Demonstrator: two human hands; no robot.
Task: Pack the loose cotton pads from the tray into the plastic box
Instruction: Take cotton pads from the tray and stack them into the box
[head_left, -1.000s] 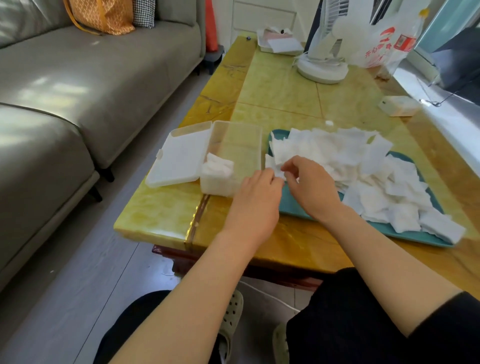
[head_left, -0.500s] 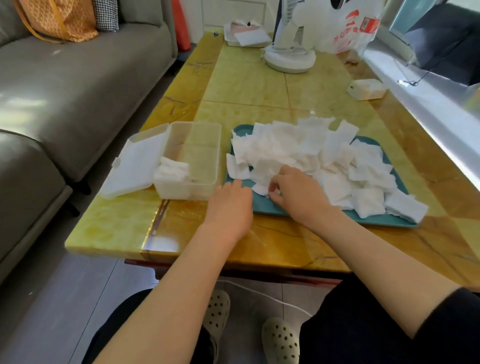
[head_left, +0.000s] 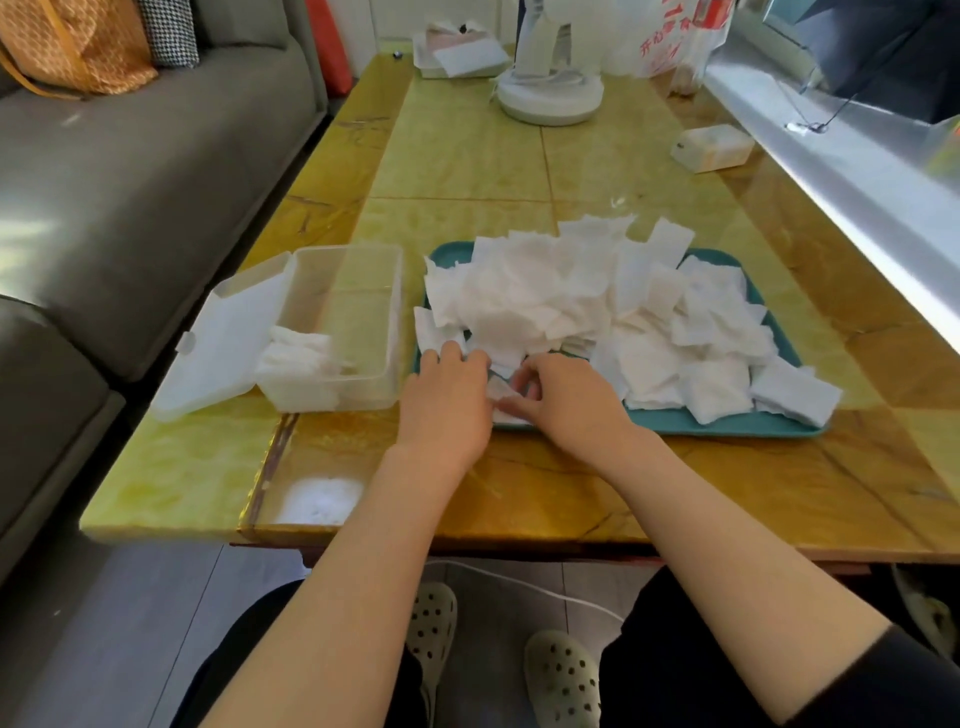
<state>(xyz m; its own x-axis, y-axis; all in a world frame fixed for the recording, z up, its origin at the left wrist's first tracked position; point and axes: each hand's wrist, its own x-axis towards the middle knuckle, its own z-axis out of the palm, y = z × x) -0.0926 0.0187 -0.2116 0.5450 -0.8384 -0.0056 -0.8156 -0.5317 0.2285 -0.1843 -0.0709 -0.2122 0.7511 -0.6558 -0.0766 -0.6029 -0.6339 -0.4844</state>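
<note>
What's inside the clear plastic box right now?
A small stack of cotton pads sits at the near end of the plastic box; the rest looks empty. Pads lower in the stack are covered.

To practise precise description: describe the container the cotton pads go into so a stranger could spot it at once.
On the yellow table, find the teal tray heaped with loose pads. Just left of it stands the plastic box, a small stack of pads at its near end. It alone among the boxes has clear walls, its white lid lying open on the left.
</note>
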